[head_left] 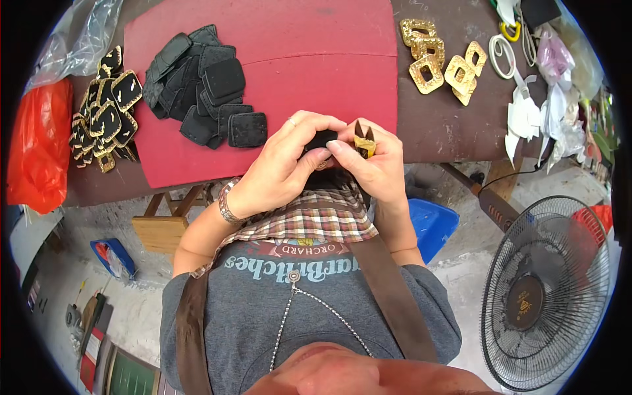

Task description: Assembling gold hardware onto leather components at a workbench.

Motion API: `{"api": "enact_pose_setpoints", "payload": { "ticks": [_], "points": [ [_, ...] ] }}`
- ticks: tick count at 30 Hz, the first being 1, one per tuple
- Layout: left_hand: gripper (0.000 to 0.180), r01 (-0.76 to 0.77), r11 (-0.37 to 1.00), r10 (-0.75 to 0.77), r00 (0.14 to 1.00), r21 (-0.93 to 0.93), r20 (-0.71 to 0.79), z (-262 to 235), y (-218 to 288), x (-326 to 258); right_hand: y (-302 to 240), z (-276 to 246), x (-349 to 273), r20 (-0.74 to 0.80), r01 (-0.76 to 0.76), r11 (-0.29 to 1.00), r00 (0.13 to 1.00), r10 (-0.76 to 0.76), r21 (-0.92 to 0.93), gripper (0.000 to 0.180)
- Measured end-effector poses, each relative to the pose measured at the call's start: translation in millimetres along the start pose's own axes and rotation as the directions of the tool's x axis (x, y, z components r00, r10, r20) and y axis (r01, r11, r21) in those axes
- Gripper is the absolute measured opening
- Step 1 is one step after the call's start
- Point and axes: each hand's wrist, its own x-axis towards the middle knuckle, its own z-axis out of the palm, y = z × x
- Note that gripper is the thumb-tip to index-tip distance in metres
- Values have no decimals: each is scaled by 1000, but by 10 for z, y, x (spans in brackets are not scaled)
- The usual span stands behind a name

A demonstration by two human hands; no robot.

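Both hands meet over the near edge of the red board. My left hand (276,161) is closed, with its thumb and fingers pinching a small black pad (320,139) that is mostly hidden. The right thumb presses against the same spot. In the curled fingers of my right hand (383,164) sits a small yellow-wrapped tool (364,143), its two dark pointed tips facing up and away from me. It resembles snips, but the rest is hidden in the palm. Loose black pads (204,79), squarish with rounded corners, lie heaped ahead of my left hand.
Gold frames (426,74) lie at the far right of the table (454,125). Gold-edged black pieces (105,118) are piled left of the red board (316,79), beside a red plastic bag (41,145). A fan (546,289) stands close on my right, near a blue bin (431,227).
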Motion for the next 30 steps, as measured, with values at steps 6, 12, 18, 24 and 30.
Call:
{"api": "enact_pose_setpoints", "payload": {
  "ticks": [6, 12, 18, 24, 30],
  "points": [
    [29, 252, 593, -334, 941, -765, 51, 38, 43, -24, 6, 103, 16, -62, 155, 981, 985, -163, -120, 3],
    [30, 213, 544, -366, 931, -812, -1, 128, 64, -7, -1, 125, -29, -135, 310, 946, 938, -321, -91, 2],
    [27, 239, 524, -347, 937, -818, 51, 68, -25, -49, -94, 119, 0, -89, 203, 944, 968, -233, -260, 6],
    [24, 289, 649, -393, 919, -704, 15, 145, 53, -41, -93, 90, -13, -45, 191, 916, 974, -221, -354, 9],
    [25, 272, 767, -373, 926, -580, -59, 181, 26, -48, -136, 81, 18, 43, 236, 851, 969, -245, -470, 7]
  ]
}}
